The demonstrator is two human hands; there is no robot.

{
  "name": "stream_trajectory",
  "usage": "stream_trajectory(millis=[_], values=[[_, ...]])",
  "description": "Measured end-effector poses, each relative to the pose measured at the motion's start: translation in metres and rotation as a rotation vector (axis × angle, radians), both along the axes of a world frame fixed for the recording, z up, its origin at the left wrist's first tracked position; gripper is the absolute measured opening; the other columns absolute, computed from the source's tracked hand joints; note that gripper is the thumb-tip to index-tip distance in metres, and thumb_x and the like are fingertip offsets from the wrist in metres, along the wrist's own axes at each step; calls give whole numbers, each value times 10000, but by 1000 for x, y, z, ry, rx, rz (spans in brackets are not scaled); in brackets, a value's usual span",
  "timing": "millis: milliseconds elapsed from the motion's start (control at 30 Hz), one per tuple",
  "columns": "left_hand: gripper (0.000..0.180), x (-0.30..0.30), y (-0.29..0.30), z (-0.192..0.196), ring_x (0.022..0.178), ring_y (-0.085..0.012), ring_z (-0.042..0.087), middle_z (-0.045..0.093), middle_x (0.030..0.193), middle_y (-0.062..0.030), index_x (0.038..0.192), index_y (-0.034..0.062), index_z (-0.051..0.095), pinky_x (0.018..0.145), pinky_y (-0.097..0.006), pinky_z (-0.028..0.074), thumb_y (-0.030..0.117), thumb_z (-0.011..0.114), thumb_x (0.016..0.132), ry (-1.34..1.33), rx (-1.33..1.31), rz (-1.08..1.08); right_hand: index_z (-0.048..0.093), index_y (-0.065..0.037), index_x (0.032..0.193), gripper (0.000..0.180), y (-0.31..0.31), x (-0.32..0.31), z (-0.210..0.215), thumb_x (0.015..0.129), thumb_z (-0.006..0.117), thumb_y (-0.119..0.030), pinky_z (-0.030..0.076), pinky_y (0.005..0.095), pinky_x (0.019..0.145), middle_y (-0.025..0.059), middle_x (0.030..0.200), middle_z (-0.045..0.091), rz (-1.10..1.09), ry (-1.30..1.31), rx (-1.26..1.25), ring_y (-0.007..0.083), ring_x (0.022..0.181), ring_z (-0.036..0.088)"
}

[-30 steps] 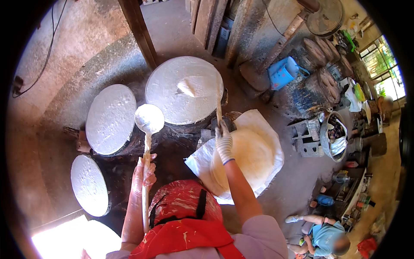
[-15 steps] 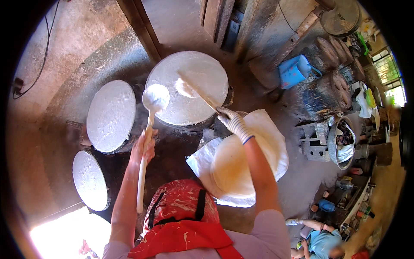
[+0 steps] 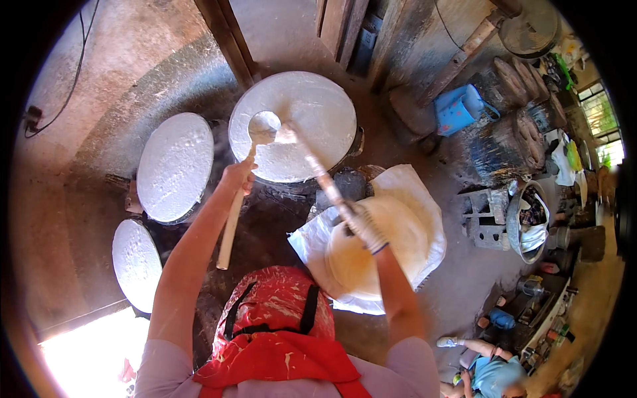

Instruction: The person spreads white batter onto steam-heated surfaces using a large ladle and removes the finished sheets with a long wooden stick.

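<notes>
My left hand (image 3: 239,178), bare, is closed around the handle of a long-handled ladle (image 3: 264,127). The ladle's round bowl is over the largest round vat (image 3: 325,99), which is filled to the rim with a white surface. In a striped knit glove, my right hand (image 3: 361,227) grips a long wooden stick (image 3: 317,169), blurred by motion. Its white-coated far end reaches over the same vat, just right of the ladle bowl. Beneath my right forearm lies a broad, round, beige-topped thing (image 3: 405,232) on white sheeting (image 3: 308,242).
Two more white-topped round vats (image 3: 176,166) (image 3: 136,265) stand at left. A wooden post (image 3: 229,40) rises behind the big vat. Right are a blue container (image 3: 458,109), concrete blocks (image 3: 488,235) and a metal basin (image 3: 511,225). A person in blue (image 3: 494,377) sits at lower right.
My left hand has moved up and slightly right, bringing the ladle bowl further over the large vat. My right hand has drawn back toward me with the stick.
</notes>
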State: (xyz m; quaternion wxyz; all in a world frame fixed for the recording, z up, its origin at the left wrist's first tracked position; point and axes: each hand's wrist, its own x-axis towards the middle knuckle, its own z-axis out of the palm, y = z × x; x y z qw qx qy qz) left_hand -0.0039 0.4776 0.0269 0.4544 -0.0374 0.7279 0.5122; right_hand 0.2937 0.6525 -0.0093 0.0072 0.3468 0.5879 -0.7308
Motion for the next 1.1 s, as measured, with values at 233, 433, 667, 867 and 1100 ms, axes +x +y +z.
stream_trajectory(millis=[233, 433, 667, 867, 1100], values=[[374, 37, 11, -21, 396, -56, 388, 449, 640, -11, 1045, -46, 420, 364, -218, 351, 301, 491, 926, -980, 695, 485, 467, -138, 1279, 365, -118, -57, -38, 930, 485, -243, 449, 298, 514, 69, 772, 608, -24, 267, 616, 146, 544, 532], [357, 35, -20, 66, 388, -51, 387, 420, 655, -14, 1152, -96, 387, 399, -192, 340, 196, 429, 951, -1068, 1357, 388, 373, -218, 1343, 459, -104, 58, -16, 900, 492, -210, 451, 471, 581, 199, 913, 600, 175, -28, 827, 379, 712, 589], [422, 85, -96, 37, 364, -76, 390, 457, 675, -39, 1199, -68, 407, 337, -199, 351, 286, 367, 973, -965, 1317, 463, 491, -184, 1257, 373, -65, -56, -11, 889, 506, -246, 480, 426, 671, 196, 941, 617, 217, -96, 1140, 360, 785, 603], [418, 167, -193, 4, 356, -36, 362, 447, 644, 5, 1207, -24, 421, 374, -192, 339, 318, 363, 975, -905, 1214, 577, 511, -241, 1236, 363, -38, -52, -3, 876, 534, -284, 460, 449, 590, 204, 757, 620, 101, 16, 1009, 360, 633, 598], [430, 233, -270, -28, 374, -46, 384, 490, 673, -14, 1204, -18, 430, 407, -211, 359, 332, 419, 954, -950, 1286, 881, 500, -98, 1220, 392, -86, -50, -37, 855, 562, -226, 457, 418, 760, 235, 998, 598, 186, 312, 1029, 370, 851, 586]])
